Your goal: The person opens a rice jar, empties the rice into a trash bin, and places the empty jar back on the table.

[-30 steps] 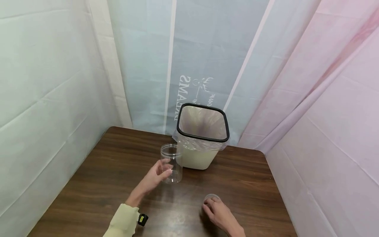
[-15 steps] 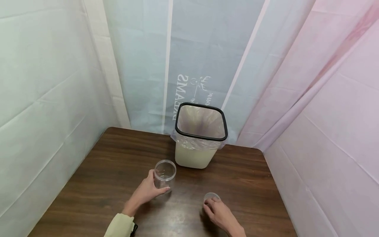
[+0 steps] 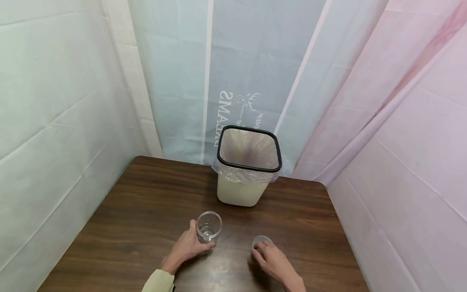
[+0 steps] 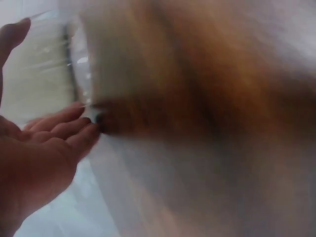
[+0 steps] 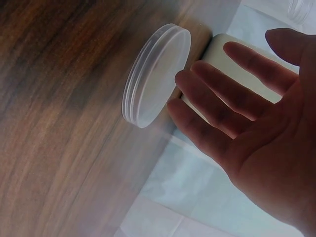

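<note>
My left hand [image 3: 187, 247] holds a clear plastic jar [image 3: 209, 234] between thumb and fingers, close over the table and nearer to me than the bin. The jar's open mouth faces up toward the head camera. In the blurred left wrist view, the palm and fingers of that hand [image 4: 44, 158] show beside the jar's shiny clear rim [image 4: 83, 59]. To the right, my right hand [image 3: 275, 261] hovers over a round clear lid [image 3: 262, 238] on the table. From the right wrist, its extended fingers [image 5: 212, 106] end just short of the lid's raised edge.
Behind the jar stands a cream waste bin [image 3: 240, 190] with a black rim and a clear bag liner. The dark wood table [image 3: 157, 194] ends at a pale blue curtain [image 3: 175, 81], with white and pink cloth at the sides.
The left hand has brought the jar down and toward me, away from the bin's front, and its mouth now faces more upward. The right hand stays over the lid.
</note>
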The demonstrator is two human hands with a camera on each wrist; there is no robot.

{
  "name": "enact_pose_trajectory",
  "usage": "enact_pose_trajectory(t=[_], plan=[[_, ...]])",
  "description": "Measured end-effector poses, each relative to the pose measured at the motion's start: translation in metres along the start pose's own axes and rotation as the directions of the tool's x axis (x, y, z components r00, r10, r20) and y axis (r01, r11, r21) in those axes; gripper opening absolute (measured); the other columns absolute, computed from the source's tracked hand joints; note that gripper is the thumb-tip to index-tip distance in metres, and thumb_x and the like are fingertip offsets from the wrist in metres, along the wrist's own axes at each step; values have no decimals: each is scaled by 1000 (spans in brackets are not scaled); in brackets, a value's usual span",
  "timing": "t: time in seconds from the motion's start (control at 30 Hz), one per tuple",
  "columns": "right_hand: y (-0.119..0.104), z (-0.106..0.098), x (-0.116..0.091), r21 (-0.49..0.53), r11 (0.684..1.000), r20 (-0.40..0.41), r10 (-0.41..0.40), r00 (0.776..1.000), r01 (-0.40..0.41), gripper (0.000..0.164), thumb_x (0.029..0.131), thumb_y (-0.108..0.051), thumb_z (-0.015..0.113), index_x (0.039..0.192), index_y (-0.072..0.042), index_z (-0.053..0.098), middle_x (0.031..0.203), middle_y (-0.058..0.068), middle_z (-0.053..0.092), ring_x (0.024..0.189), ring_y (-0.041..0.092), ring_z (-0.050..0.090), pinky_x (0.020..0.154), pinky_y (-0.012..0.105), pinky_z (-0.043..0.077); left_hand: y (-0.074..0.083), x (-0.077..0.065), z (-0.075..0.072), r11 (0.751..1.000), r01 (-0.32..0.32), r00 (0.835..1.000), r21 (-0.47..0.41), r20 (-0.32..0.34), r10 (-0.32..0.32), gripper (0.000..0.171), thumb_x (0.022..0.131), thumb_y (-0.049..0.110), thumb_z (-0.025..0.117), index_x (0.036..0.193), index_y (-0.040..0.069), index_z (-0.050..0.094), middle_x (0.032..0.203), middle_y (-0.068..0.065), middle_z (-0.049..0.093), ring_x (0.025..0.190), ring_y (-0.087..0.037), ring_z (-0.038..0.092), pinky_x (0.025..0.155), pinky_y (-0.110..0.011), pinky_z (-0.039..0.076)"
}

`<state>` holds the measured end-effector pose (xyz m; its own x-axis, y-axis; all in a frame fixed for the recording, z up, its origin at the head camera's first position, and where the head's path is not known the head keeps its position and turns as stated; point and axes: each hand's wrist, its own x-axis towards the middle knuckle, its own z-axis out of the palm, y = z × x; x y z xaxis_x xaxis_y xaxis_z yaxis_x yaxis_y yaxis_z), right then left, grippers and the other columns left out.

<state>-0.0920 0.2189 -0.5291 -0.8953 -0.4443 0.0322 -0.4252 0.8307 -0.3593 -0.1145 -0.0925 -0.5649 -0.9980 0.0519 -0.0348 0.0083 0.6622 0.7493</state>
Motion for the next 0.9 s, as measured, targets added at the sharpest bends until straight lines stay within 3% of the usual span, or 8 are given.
enact_pose_trajectory(t=[0.13,0.37,0.6,0.7,0.83,0.9], plan=[[1,1,-2,-4,1000,3,3,1000,-3,19,99,-29,55,102,-17,69,97,-3,66,82,8,62,69,30,52,2,-2,2,1000,-10,1000,18,-2,10,88,60,52,88,116,5,39,92,-17,69,76,-26,66,61,-39,48],[2,1,-3,35,999,23,6,1000,-7,20,100,-29,55,102,-16,70,97,-2,66,82,8,63,69,31,53,6,-9,4,1000,15,999,-18,51,-14,93,61,51,89,126,7,40,107,-17,69,93,-28,67,73,-43,52],[7,1,-5,98,995,-57,42,997,-36,14,99,-23,56,95,-16,67,94,-7,63,79,1,56,68,27,49,8,-19,8,997,-64,992,-32,106,67,105,62,48,90,139,3,34,122,-20,59,108,-34,62,87,-51,50],[9,1,-9,112,992,-69,63,996,-55,17,100,-26,55,97,-15,68,97,-6,65,82,4,59,71,29,51,7,-26,4,995,-99,988,14,125,96,109,60,45,91,142,4,32,129,-25,55,120,-46,54,95,-59,45],[11,5,-16,126,985,-67,126,990,-116,19,99,-29,56,101,-15,69,92,-5,66,84,9,63,72,30,52,6,-40,-11,988,-118,976,96,193,97,88,70,33,86,138,3,40,132,-28,55,129,-54,44,103,-64,37],[12,5,-21,130,979,-74,165,984,-154,19,98,-29,58,101,-16,70,89,-5,65,82,9,64,71,29,52,8,-44,-19,982,-103,975,160,211,68,66,79,27,79,131,2,47,127,-25,59,123,-50,51,101,-61,40]])
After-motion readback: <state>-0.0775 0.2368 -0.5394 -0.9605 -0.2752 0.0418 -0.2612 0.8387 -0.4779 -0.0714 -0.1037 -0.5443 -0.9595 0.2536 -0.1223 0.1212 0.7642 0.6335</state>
